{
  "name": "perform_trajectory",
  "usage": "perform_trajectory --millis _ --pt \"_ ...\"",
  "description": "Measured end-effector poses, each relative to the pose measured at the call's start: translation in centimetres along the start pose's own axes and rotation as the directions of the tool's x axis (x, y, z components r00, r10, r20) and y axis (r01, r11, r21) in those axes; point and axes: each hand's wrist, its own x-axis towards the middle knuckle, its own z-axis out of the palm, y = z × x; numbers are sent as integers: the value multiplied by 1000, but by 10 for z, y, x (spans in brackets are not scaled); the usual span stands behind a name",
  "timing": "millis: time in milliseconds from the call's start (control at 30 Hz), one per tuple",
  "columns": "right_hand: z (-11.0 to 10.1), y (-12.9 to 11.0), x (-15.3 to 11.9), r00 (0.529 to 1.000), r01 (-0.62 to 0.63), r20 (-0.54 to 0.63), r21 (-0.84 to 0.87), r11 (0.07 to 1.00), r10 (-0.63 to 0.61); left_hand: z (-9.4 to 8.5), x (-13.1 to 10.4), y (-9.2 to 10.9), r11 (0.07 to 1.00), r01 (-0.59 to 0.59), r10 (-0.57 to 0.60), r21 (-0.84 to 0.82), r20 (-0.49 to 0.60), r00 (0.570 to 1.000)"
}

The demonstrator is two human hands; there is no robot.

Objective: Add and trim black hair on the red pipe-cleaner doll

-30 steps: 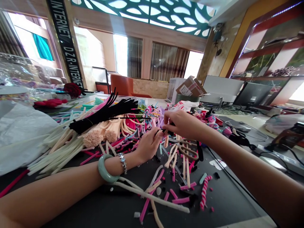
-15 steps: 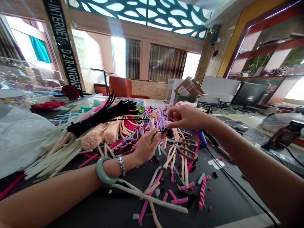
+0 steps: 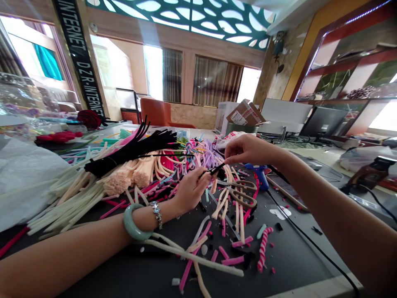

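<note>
Above the littered desk, my left hand is closed around a small piece made of black pipe cleaner; a peach bit shows below it. My right hand pinches the far end of the black strand, which runs taut between both hands. Scissors with beige handles lie just beyond my left fingers. A blue glue gun rests under my right forearm. To the left, a bundle of black pipe cleaners lies across peach bundles.
Pale green pipe cleaners and a white plastic bag cover the left side. Pink offcuts and a pink striped twist lie in front. The glue gun's black cord crosses the right side. Monitors stand behind.
My right hand has shifted slightly right, its fingertips drawing closer together on the black strand, which now stretches between the hands. My left hand stays nearly in place.
</note>
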Motion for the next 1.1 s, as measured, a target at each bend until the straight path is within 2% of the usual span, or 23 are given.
perform_trajectory --millis 267,367,467,567,700,833,1100 --pt "6 11 -2 999 -45 -22 2 999 45 -1 1 -1 996 12 -8 -89 46 999" --pt "10 12 -4 996 -59 -63 19 998 60 1 3 -5 975 49 -33 -217 78 996" --pt "15 14 -6 991 -57 -118 66 996 64 3 4 -9 904 142 -95 -402 134 986" --pt "20 16 -8 983 -25 -177 136 990 49 4 5 -10 846 199 -139 -494 155 978" --pt "28 18 -12 968 17 -246 228 974 41 2 6 -2 809 249 -188 -532 167 968" --pt "34 18 -18 950 32 -308 246 969 46 1 6 5 783 286 -206 -552 204 957" --pt "52 22 -24 906 72 -409 411 909 113 4 6 0 766 349 -224 -540 285 932"
